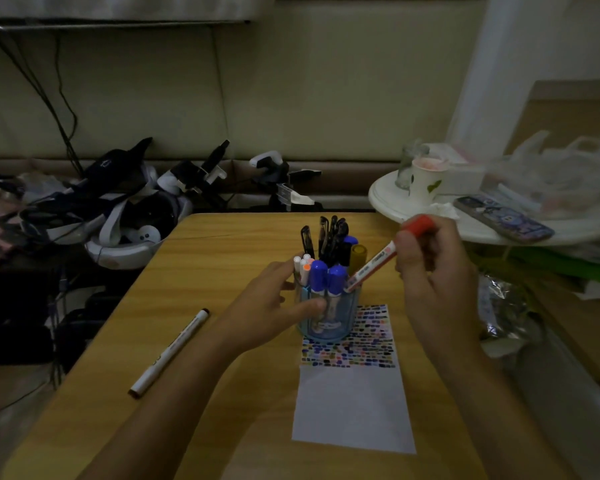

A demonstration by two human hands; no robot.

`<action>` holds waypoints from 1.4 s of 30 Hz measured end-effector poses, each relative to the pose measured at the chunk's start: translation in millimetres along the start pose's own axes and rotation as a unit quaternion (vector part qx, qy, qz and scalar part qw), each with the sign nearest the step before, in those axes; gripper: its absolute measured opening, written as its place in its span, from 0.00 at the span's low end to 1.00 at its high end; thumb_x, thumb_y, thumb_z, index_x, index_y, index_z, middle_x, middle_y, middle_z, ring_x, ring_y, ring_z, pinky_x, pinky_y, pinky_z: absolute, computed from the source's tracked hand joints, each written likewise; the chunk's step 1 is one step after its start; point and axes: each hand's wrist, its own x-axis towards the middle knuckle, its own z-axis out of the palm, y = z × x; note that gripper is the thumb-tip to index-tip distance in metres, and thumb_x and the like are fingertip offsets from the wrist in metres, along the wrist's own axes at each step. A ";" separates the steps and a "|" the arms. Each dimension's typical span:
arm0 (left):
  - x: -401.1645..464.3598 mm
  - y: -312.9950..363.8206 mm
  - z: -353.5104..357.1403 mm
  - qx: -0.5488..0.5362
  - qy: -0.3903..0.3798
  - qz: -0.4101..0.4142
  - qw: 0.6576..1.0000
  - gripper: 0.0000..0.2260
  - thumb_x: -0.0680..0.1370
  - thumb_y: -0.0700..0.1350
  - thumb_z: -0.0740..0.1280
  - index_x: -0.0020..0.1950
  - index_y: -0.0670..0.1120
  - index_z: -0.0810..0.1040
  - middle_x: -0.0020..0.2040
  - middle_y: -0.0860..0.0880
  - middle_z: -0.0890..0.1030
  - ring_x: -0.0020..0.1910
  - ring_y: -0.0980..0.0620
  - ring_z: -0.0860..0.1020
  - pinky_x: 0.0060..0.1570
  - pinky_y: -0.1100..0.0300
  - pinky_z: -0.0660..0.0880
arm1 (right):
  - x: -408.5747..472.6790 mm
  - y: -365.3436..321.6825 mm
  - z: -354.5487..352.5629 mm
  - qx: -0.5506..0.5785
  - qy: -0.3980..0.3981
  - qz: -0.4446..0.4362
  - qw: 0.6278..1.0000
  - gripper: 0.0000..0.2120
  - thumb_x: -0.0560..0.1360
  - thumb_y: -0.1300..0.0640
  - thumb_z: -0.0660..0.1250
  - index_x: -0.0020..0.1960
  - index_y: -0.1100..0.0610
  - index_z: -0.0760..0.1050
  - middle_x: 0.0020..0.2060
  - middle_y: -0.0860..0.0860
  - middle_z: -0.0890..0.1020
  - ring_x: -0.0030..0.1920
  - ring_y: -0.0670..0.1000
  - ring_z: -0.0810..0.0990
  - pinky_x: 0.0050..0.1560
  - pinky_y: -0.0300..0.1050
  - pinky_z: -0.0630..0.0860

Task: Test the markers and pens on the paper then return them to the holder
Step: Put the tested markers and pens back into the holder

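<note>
My right hand (426, 258) pinching a red-capped marker (378, 261) lowered into the blue holder (328, 317), my left hand (274, 306) gripping the holder, marker lettering unreadable, swatch-covered paper (354, 393) beneath both hands, loose marker (170, 351) left of my left hand

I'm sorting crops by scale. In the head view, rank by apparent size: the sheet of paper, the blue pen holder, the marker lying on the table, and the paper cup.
1. sheet of paper
2. blue pen holder
3. marker lying on the table, long but thin
4. paper cup, farther from the camera, so its true rank is unsure
</note>
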 end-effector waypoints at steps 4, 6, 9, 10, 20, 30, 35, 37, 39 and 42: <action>0.2 -2.1 1.9 0.006 0.004 0.009 1.000 0.26 0.74 0.62 0.67 0.71 0.60 0.69 0.70 0.55 0.70 0.64 0.57 0.72 0.61 0.55 0.75 | -1.8 0.8 6.2 -0.040 -0.028 -0.027 0.998 0.11 0.81 0.44 0.60 0.54 0.50 0.73 0.42 0.43 0.78 0.43 0.44 0.77 0.40 0.31 0.69; 0.6 -2.4 2.4 0.007 0.007 0.009 1.000 0.26 0.74 0.62 0.66 0.71 0.59 0.69 0.70 0.55 0.70 0.64 0.56 0.72 0.61 0.55 0.75 | -1.9 0.7 7.6 -0.054 -0.036 -0.033 0.997 0.10 0.81 0.44 0.60 0.54 0.50 0.72 0.42 0.45 0.78 0.42 0.44 0.77 0.39 0.31 0.68; 0.2 -1.1 3.4 -0.002 0.013 0.008 1.000 0.28 0.70 0.68 0.65 0.68 0.61 0.71 0.68 0.57 0.70 0.64 0.57 0.72 0.60 0.54 0.75 | 0.3 0.9 9.1 -0.067 -0.039 -0.036 0.996 0.08 0.82 0.43 0.59 0.54 0.47 0.71 0.42 0.44 0.77 0.43 0.43 0.77 0.40 0.32 0.69; -0.2 -0.4 4.7 -0.006 0.018 0.007 1.000 0.27 0.68 0.69 0.66 0.66 0.63 0.70 0.67 0.58 0.70 0.64 0.57 0.72 0.61 0.54 0.75 | 1.4 1.4 8.9 -0.074 -0.040 -0.037 0.996 0.09 0.82 0.43 0.58 0.54 0.47 0.71 0.43 0.43 0.78 0.43 0.43 0.77 0.40 0.32 0.69; 4.3 3.6 22.9 0.014 0.099 -0.006 0.995 0.27 0.72 0.66 0.68 0.67 0.58 0.69 0.61 0.57 0.73 0.55 0.61 0.73 0.53 0.57 0.76 | 5.6 1.0 8.1 -0.053 -0.014 -0.029 0.998 0.11 0.81 0.46 0.57 0.52 0.53 0.71 0.35 0.42 0.75 0.36 0.41 0.76 0.33 0.31 0.69; 8.2 11.0 24.1 -0.017 0.107 -0.010 0.994 0.20 0.74 0.62 0.67 0.63 0.55 0.70 0.56 0.54 0.73 0.52 0.57 0.75 0.51 0.51 0.78 | -1.8 5.6 19.5 -0.138 -0.122 -0.075 0.980 0.11 0.82 0.43 0.59 0.55 0.48 0.73 0.44 0.42 0.74 0.43 0.42 0.75 0.39 0.37 0.73; 7.1 9.2 15.4 -0.019 0.053 0.007 0.998 0.16 0.75 0.59 0.68 0.60 0.57 0.72 0.58 0.55 0.72 0.55 0.60 0.72 0.51 0.57 0.76 | -5.0 3.7 21.3 -0.119 -0.127 -0.044 0.984 0.19 0.76 0.46 0.69 0.65 0.44 0.69 0.46 0.38 0.77 0.42 0.40 0.78 0.38 0.38 0.76; 5.8 5.9 10.1 -0.018 0.031 0.010 0.999 0.18 0.74 0.60 0.70 0.60 0.59 0.72 0.60 0.55 0.71 0.58 0.58 0.72 0.56 0.53 0.77 | -9.0 4.0 21.9 -0.142 -0.132 -0.069 0.979 0.17 0.76 0.48 0.71 0.62 0.45 0.70 0.45 0.38 0.76 0.40 0.39 0.77 0.37 0.34 0.73; 3.0 4.0 4.2 -0.018 0.014 0.000 1.000 0.22 0.73 0.59 0.72 0.64 0.62 0.69 0.64 0.56 0.70 0.62 0.56 0.72 0.58 0.55 0.75 | -13.2 4.8 23.0 -0.188 -0.134 -0.106 0.967 0.11 0.76 0.50 0.71 0.57 0.47 0.74 0.46 0.38 0.73 0.40 0.35 0.73 0.37 0.29 0.67; -0.5 1.6 -2.3 -0.019 -0.001 -0.008 1.000 0.33 0.72 0.55 0.74 0.74 0.60 0.63 0.69 0.55 0.68 0.63 0.56 0.72 0.55 0.63 0.73 | -16.7 5.9 23.7 -0.207 -0.123 -0.116 0.964 0.08 0.77 0.52 0.70 0.55 0.50 0.77 0.47 0.39 0.70 0.40 0.31 0.70 0.39 0.26 0.65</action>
